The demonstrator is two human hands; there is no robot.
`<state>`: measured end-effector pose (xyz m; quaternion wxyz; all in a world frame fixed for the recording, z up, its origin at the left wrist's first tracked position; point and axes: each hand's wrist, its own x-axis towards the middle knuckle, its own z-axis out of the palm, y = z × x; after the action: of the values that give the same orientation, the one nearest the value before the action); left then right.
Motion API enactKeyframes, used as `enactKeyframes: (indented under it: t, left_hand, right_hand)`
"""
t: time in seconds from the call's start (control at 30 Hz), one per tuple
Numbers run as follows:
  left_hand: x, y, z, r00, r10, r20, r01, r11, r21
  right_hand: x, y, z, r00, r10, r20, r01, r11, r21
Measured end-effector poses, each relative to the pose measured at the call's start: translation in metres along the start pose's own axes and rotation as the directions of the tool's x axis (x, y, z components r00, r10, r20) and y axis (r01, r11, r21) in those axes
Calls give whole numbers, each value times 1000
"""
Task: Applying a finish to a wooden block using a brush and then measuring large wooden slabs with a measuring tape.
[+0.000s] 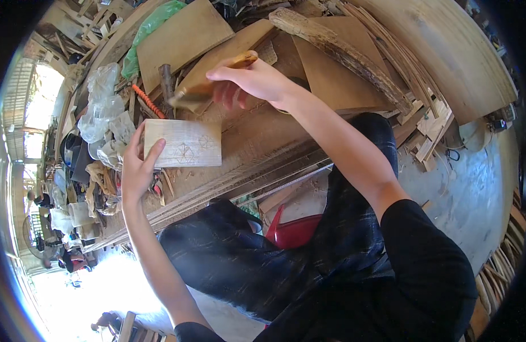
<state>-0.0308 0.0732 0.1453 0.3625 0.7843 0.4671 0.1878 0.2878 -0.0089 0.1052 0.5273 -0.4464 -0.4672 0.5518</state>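
My left hand (139, 165) grips a pale wooden block (194, 134) by its left end, thumb on top and fingers round the far edge. Geometric line patterns mark the block's upper face. Above and to the right of it, my right hand (254, 80) holds a brush (196, 90) with a yellowish-brown wooden handle. The brush is smeared by motion. Its head points down to the left, near the block's far edge, and seems apart from it.
The workbench (246, 137) carries wooden panels (186, 37), a rough wood strip (343, 54), a hammer-like tool (166, 80) and an orange ribbed rod (148, 101). Clear plastic bags (100, 108) crowd the left side. A red stool (294, 231) shows between my legs.
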Motion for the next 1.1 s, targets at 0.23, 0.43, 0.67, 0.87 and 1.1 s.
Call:
enactKeyframes:
  t: [0.23,0.43,0.67,0.87,1.1]
  left_hand:
    - [-13,21,6,969,241,-59,-246,965,-95]
    - [-4,9,9,962,273,-23,-274,961,-24]
    - [-7,12,17,964,262,-41,-260,965,37]
    - [-3,-6,-1,986,168,-18,-169,981,-94]
    - [1,-6,-3,980,195,40,-192,980,-54]
  right_hand:
    - [-5,-8,15,954,-287,89,265,943,201]
    - [-15,-18,3,911,-412,29,385,821,-422]
    - [-36,-32,30,890,-456,-20,449,884,-131]
    - [-19,-28,-7,936,-351,38,289,700,-652]
    - [-20,-26,-1,897,-435,85,429,803,-414]
